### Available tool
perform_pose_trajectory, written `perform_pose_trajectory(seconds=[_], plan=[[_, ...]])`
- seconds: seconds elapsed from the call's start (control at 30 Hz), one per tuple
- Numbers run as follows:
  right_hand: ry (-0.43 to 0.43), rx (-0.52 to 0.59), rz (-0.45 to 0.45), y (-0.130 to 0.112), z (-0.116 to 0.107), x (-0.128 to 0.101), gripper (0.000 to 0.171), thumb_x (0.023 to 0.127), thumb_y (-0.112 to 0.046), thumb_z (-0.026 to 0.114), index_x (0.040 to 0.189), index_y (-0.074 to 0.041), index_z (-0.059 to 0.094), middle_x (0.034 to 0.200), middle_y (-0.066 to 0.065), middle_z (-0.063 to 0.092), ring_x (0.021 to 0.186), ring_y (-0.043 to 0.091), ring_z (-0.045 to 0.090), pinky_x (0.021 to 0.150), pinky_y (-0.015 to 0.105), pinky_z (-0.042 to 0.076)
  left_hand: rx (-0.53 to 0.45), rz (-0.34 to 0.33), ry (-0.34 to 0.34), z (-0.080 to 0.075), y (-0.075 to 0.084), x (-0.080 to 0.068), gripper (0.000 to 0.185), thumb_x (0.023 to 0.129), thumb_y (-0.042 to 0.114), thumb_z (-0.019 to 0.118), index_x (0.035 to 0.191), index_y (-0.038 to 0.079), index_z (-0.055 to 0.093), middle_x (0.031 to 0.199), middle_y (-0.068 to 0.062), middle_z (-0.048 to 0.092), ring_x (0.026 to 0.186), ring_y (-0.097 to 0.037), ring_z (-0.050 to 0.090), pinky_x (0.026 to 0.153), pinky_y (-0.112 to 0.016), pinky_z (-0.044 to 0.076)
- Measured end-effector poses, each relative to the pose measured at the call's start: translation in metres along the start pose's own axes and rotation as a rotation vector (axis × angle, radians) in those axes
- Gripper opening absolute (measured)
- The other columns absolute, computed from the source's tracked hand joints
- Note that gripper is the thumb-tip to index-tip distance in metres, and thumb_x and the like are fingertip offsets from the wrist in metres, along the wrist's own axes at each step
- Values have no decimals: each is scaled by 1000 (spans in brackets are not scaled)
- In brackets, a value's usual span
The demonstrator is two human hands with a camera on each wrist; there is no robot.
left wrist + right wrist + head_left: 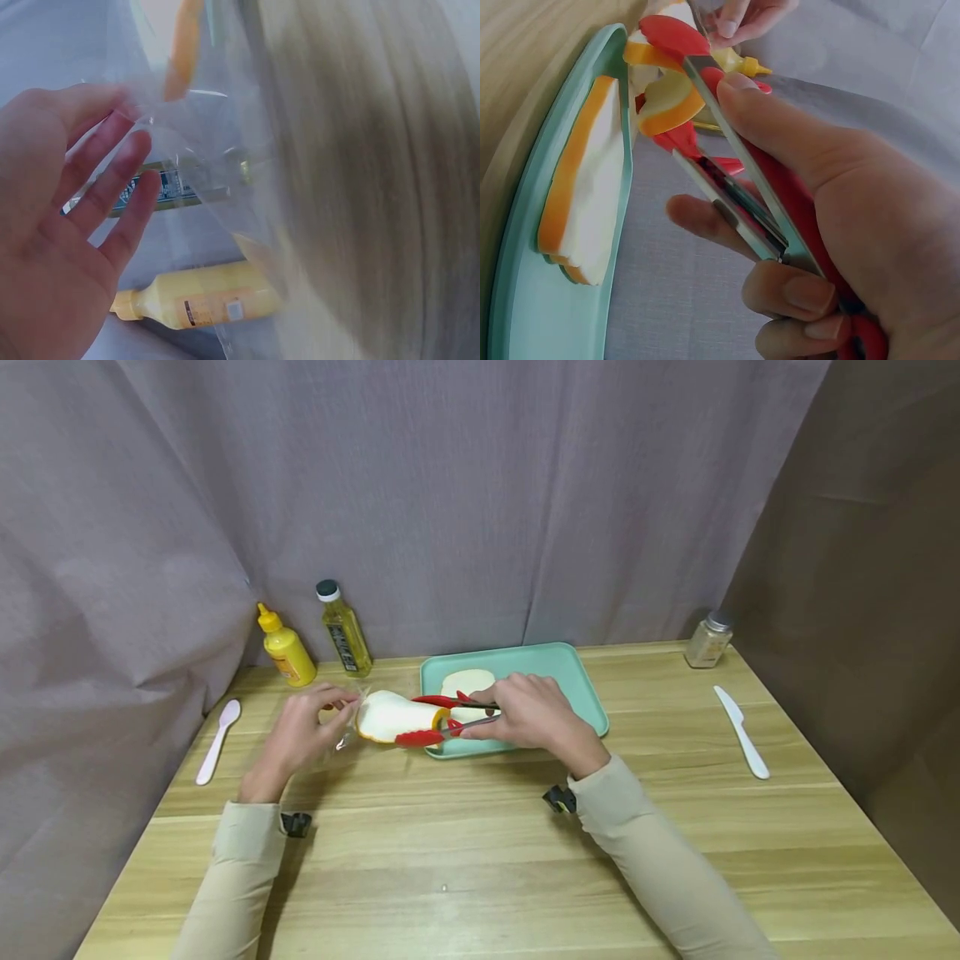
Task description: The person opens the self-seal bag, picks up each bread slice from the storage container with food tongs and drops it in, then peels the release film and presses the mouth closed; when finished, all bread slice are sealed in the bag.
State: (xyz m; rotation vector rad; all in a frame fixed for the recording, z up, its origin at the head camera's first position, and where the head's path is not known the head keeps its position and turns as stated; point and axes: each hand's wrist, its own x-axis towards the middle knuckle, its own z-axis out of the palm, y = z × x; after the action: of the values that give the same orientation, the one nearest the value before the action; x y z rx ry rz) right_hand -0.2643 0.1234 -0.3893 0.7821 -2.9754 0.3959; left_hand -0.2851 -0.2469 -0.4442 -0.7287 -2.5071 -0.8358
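Note:
My right hand point(487, 717) grips red-tipped metal tongs point(438, 720), which clamp a slice of white bread point(388, 717) held just left of the teal tray point(577, 681). In the right wrist view my right hand point(780, 225) squeezes the tongs point(727, 161) on the bent slice point(667, 101). My left hand point(339, 705) pinches the edge of a clear plastic bag point(347, 727) next to that slice. Seen from the left wrist, my left hand point(112, 150) holds up the clear bag point(210, 150). A second bread slice point(468, 681) lies on the tray point(517, 300).
A yellow mustard bottle point(287, 648) and an oil bottle point(344, 631) stand at the back left. A white spoon point(217, 742) lies at the left edge, a white knife point(742, 732) at the right, a spice jar point(708, 640) behind it. Curtains close off the back.

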Motion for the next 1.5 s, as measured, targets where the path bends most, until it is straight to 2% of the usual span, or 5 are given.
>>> perform_pose_trajectory(seconds=[0.5, 0.83, 1.07, 1.3, 1.5], plan=[[-13, 5, -20, -4, 0, 2, 64, 84, -71, 83, 135, -33, 77, 57, -9, 48, 62, 13, 36, 50, 31, 27, -29, -12, -49, 0, 3, 0, 14, 100, 11, 78, 113, 9, 84, 114, -8, 81, 103, -27, 77, 88, -50, 65], [-9, -34, -20, -8, 4, 1, 59, 86, -68, 84, 134, -34, 78, 59, -8, 56, 61, 12, 32, 49, 31, 26, -77, 34, 8, 0, 8, 1, 14, 98, 11, 81, 112, 13, 85, 120, -5, 82, 117, -28, 76, 108, -43, 55], [2, -5, -37, -8, 8, 2, 64, 84, -74, 81, 135, -34, 77, 53, -10, 42, 60, 12, 29, 48, 30, 24, -60, 31, -44, 3, 5, 3, 14, 98, 9, 80, 111, 10, 84, 125, -8, 81, 122, -32, 75, 107, -51, 58], [-2, -18, -45, -10, 11, 3, 61, 86, -70, 82, 135, -34, 77, 58, -9, 57, 59, 12, 37, 47, 30, 28, -102, 7, -38, 3, 10, 3, 16, 99, 12, 80, 115, 13, 84, 124, -6, 82, 121, -29, 76, 108, -45, 58], [-10, -2, -43, -10, 12, 4, 65, 86, -76, 78, 135, -34, 77, 55, -11, 50, 61, 12, 36, 47, 30, 26, -113, -7, -54, 2, 11, 2, 17, 100, 14, 80, 116, 14, 84, 124, -5, 82, 120, -29, 77, 105, -48, 59]])
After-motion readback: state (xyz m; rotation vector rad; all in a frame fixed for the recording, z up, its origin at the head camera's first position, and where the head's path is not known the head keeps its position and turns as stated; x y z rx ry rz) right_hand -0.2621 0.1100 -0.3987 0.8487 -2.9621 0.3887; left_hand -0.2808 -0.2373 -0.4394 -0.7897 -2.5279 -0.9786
